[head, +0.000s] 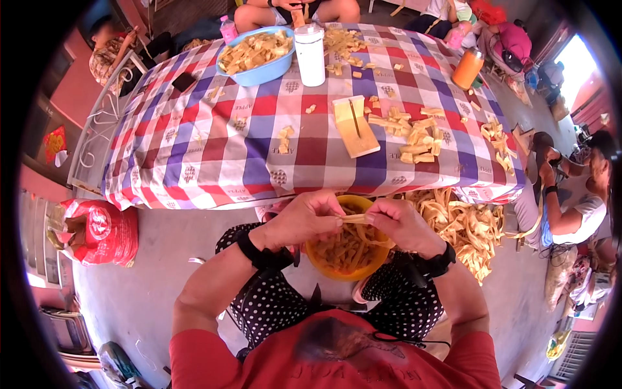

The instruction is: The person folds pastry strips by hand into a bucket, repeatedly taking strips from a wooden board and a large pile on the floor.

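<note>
My left hand (315, 214) and my right hand (402, 224) meet just in front of the table edge. Between their fingertips they pinch a folded, flat pale-yellow strip (355, 219), pulled level. A tail of strip hangs below my right hand. Beneath both hands stands a yellow basin (357, 277) between my knees, holding many similar strip pieces (342, 250). On the table, a small wooden block with a slot (357, 127) lies ahead of my hands. Folded strip pieces (422, 142) are heaped to its right.
The table has a checked cloth (218, 160). On it stand a blue basin of pieces (265, 73), a white tumbler (310, 58), an orange flask (468, 69) and a dark phone-like object (183, 82). Loose strips (461, 219) pile at right; a red sack (109, 231) stands left. Several people sit around.
</note>
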